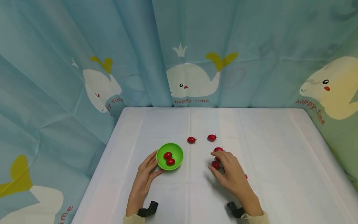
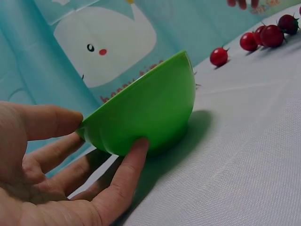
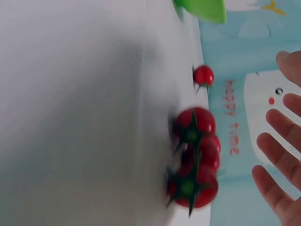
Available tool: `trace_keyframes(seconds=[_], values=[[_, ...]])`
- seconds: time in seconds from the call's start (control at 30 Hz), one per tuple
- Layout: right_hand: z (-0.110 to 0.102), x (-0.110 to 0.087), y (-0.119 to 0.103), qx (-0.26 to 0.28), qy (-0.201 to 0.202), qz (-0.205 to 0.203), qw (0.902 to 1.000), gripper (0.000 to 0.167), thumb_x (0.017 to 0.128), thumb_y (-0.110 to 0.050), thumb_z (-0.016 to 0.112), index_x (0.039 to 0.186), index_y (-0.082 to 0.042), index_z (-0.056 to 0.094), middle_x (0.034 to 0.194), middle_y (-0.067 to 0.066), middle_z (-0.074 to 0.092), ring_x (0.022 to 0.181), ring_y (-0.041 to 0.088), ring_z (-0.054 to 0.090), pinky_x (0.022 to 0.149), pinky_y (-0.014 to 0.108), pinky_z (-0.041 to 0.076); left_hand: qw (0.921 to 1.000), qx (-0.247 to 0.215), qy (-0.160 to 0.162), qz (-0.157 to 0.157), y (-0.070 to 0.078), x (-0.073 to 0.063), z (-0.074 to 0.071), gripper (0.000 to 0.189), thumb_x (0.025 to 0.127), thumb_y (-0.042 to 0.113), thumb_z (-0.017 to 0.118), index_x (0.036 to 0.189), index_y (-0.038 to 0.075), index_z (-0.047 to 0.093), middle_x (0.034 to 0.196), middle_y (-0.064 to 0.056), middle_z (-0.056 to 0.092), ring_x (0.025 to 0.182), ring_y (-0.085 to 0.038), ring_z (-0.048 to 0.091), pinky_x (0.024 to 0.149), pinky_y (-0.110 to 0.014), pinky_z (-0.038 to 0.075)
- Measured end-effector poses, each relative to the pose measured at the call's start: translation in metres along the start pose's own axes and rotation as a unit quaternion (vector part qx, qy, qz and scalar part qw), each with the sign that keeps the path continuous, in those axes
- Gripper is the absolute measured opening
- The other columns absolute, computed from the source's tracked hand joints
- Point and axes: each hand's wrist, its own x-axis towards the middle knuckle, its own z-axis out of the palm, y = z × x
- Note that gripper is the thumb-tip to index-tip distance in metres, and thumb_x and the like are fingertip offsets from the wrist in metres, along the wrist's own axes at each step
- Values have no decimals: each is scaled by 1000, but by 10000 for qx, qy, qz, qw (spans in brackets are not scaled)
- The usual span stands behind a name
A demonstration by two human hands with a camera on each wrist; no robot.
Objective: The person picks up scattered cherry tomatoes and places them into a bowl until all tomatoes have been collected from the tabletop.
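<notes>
A green bowl [image 1: 178, 152] stands on the white cloth with two cherry tomatoes [image 1: 170, 161] inside. My left hand [image 1: 144, 175] holds it from the left; in the left wrist view one finger touches the rim and another digit presses low on the wall of the bowl [image 2: 150, 108]. To the right, my right hand [image 1: 230, 171] hovers over a cluster of cherry tomatoes [image 1: 215, 165], partly hiding them. Its fingers [image 3: 280, 153] are spread apart and hold nothing in the right wrist view, where green-stemmed tomatoes [image 3: 193, 186] sit below the hand.
Two single tomatoes, one nearer the bowl [image 1: 191, 140] and one farther right [image 1: 212, 137], lie toward the back. Another tomato [image 1: 246, 176] peeks out beside the right wrist. A blue curtain [image 1: 134, 46] with whale prints hangs behind the white-covered table [image 1: 279, 155].
</notes>
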Motion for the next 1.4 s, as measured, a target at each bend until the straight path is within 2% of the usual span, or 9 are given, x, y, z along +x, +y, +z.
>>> trace_keyframes(seconds=[0.2, 0.47, 0.8, 1.03, 1.3, 1.4], values=[[-13, -13, 10, -154, 6, 330, 9993, 62, 74, -15, 93, 130, -8, 66, 125, 4, 69, 119, 26, 61, 94, 47, 50, 10000, -28, 7, -24, 1, 0, 0, 53, 108, 14, 54, 160, 11, 40, 168, -12, 36, 153, -30, 38, 100, -39, 61], [-20, -29, 25, -430, 74, 602, 9972, 58, 71, -14, 94, 122, -5, 67, 118, 7, 71, 112, 31, 64, 89, 50, 52, 10000, -5, -28, -21, 1, 1, 0, 53, 109, 13, 53, 160, 11, 40, 168, -13, 36, 154, -31, 37, 101, -40, 60], [-19, -39, 32, -671, -290, 1000, 9923, 56, 72, -18, 95, 120, -6, 68, 114, 10, 73, 109, 34, 66, 87, 56, 56, 10000, 55, -30, 41, 0, -1, 1, 53, 109, 16, 54, 160, 11, 39, 168, -12, 35, 153, -27, 39, 100, -39, 60], [-21, -39, 32, -932, -618, 1260, 9857, 54, 73, -22, 95, 118, -8, 70, 111, 9, 75, 105, 34, 68, 85, 58, 57, 10000, 32, -57, 56, 0, 0, 1, 55, 109, 15, 54, 161, 11, 38, 169, -13, 34, 154, -31, 38, 102, -40, 60], [-24, -39, 30, -909, -1062, 1689, 9757, 52, 78, -19, 92, 123, -7, 70, 116, 12, 76, 112, 35, 66, 93, 60, 55, 10000, -11, -43, 48, -1, 0, 1, 54, 108, 14, 54, 160, 11, 40, 168, -12, 35, 154, -30, 38, 101, -41, 60], [-25, -38, 30, -838, -1123, 1747, 9746, 50, 79, -17, 91, 124, -6, 70, 116, 12, 75, 112, 34, 65, 92, 58, 55, 10000, 5, -22, 38, -1, 0, 1, 54, 108, 15, 55, 160, 11, 40, 168, -13, 35, 153, -29, 39, 100, -41, 60]])
